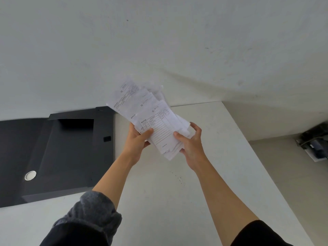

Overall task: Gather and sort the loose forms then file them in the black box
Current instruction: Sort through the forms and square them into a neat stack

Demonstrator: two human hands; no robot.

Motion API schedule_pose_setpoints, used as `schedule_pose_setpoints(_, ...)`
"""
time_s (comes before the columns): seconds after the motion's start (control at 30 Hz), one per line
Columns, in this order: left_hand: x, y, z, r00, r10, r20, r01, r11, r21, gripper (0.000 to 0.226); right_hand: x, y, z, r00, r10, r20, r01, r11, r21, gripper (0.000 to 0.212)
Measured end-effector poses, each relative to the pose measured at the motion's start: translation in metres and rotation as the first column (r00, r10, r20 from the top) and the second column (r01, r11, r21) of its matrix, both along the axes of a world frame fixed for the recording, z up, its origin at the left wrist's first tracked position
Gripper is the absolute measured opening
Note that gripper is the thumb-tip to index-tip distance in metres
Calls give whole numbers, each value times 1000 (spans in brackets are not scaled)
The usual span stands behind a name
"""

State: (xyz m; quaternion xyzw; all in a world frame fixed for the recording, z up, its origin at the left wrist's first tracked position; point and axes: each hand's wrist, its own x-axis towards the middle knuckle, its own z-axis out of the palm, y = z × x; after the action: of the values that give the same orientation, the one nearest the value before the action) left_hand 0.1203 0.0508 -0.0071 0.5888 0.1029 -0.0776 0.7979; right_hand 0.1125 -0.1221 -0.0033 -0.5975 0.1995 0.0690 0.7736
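Both my left hand (139,139) and right hand (190,141) clamp the uneven stack of forms (150,118) above the white table (204,174); gathered, but unsquared and not yet filed in the open black box (71,157) at left.

Dark sleeves (92,219) pushed up, bare forearms (113,174)
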Motion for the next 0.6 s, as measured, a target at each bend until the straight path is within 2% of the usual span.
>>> schedule_pose_setpoints(0.1, 2, 13, 0, 995, -99, -7, 99, 987, 126, 55, 2, -10, 5, 999, -11, 34, 19, 975, -221, 67)
schedule_pose_setpoints(0.17, 2, 18, -2, 984, -170, -47, 175, 973, 149, 58, 7, -14, 9, 996, 85, 33, -70, 946, -318, 61)
schedule_pose_setpoints(0.27, -3, 18, -3, 957, -276, -88, 288, 943, 168, 61, 12, -10, 15, 964, 260, -59, -260, 868, -423, 56)
schedule_pose_setpoints(0.37, -6, 13, -1, 937, -329, -122, 346, 921, 177, 61, 12, -1, 15, 934, 343, -98, -352, 839, -416, 40)
schedule_pose_setpoints(0.43, -6, 7, -2, 946, -286, -150, 310, 935, 175, 56, 10, 4, 12, 924, 366, -110, -380, 846, -375, 33)
schedule_pose_setpoints(0.53, -4, 2, -4, 966, -187, -181, 225, 950, 219, 49, 8, 6, 8, 914, 378, -147, -405, 839, -364, 34)
schedule_pose_setpoints(0.6, -5, 1, -5, 969, -183, -167, 223, 939, 262, 44, 7, 4, 8, 921, 359, -151, -389, 836, -386, 36)
